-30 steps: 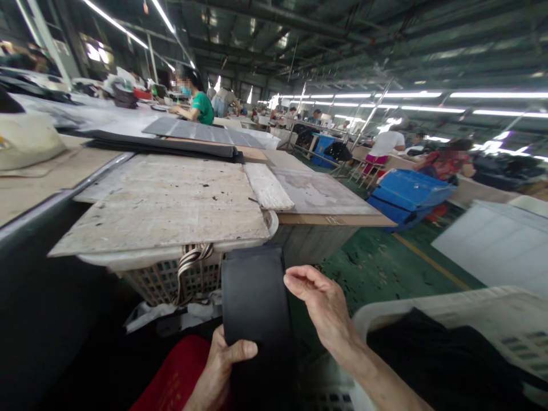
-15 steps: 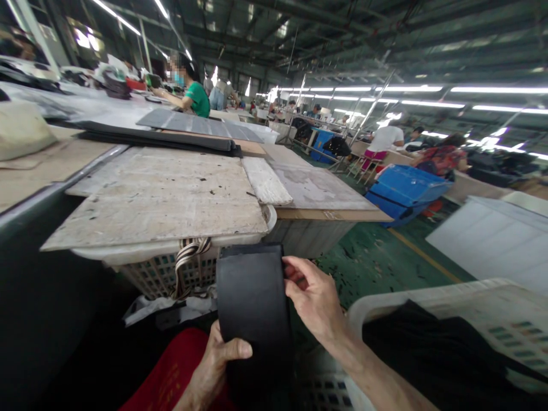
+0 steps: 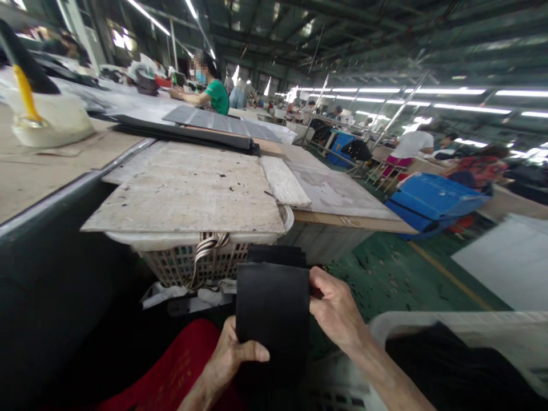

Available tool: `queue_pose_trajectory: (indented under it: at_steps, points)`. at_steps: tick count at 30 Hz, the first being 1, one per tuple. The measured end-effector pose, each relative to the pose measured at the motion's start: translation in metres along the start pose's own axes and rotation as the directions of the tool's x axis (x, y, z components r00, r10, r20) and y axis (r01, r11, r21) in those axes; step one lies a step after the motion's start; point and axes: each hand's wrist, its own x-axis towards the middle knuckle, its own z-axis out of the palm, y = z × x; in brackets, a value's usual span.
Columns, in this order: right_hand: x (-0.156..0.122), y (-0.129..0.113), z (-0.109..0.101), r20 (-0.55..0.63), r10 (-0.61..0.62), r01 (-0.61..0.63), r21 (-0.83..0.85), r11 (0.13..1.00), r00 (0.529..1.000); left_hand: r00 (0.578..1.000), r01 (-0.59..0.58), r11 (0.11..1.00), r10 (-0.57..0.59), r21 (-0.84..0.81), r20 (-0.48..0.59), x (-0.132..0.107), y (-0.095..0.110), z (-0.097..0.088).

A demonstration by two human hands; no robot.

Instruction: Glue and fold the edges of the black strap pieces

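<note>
A stack of flat black rectangular pieces (image 3: 272, 305) stands upright in front of me, low in the middle of the view. My left hand (image 3: 231, 357) grips its lower left edge, thumb lying across the front. My right hand (image 3: 336, 308) is closed on the upper right edge, fingers tucked behind the front piece. A second black layer shows just above the front piece's top edge. Below the hands lies red cloth (image 3: 180, 365) on my lap.
A plastic basket (image 3: 188, 265) with a striped strap carries worn boards (image 3: 188, 194). A white crate (image 3: 466, 325) with black material sits at the right. A pale tub (image 3: 55, 123) with a yellow-handled brush stands far left. A blue bin (image 3: 432, 200) and other workers are beyond.
The view has swung a little, so the scene sits further right. The front black piece now sits lower than the layer behind it. My right hand has closed further onto the edge.
</note>
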Motion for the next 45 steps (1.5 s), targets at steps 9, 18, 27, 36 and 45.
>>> queue_pose_trajectory:
  at_steps: [9, 18, 27, 36, 45]
  points:
    - [-0.007, 0.008, 0.003, -0.121, -0.089, 0.068, -0.164, 0.984, 0.989, 1.0, 0.009, 1.0, -0.01, -0.028, -0.014, -0.002, -0.005, 0.002]
    - [-0.004, 0.01, 0.002, -0.192, -0.08, 0.016, -0.313, 0.95, 0.978, 0.998, 0.052, 0.999, -0.052, -0.001, -0.038, -0.004, -0.006, 0.001]
    - [-0.007, 0.009, 0.004, -0.297, -0.094, -0.02, -0.36, 0.933, 0.95, 0.997, 0.071, 0.996, -0.071, 0.045, -0.006, -0.004, -0.009, 0.002]
    - [-0.003, 0.007, -0.002, -0.398, -0.023, -0.084, -0.248, 0.965, 0.917, 0.999, 0.009, 0.988, -0.014, 0.157, 0.032, -0.003, -0.007, 0.001]
    - [0.04, -0.001, -0.057, 0.266, 0.147, -0.186, 0.126, 0.974, 0.953, 0.995, 0.043, 0.946, -0.071, 0.32, 0.076, -0.008, 0.016, 0.017]
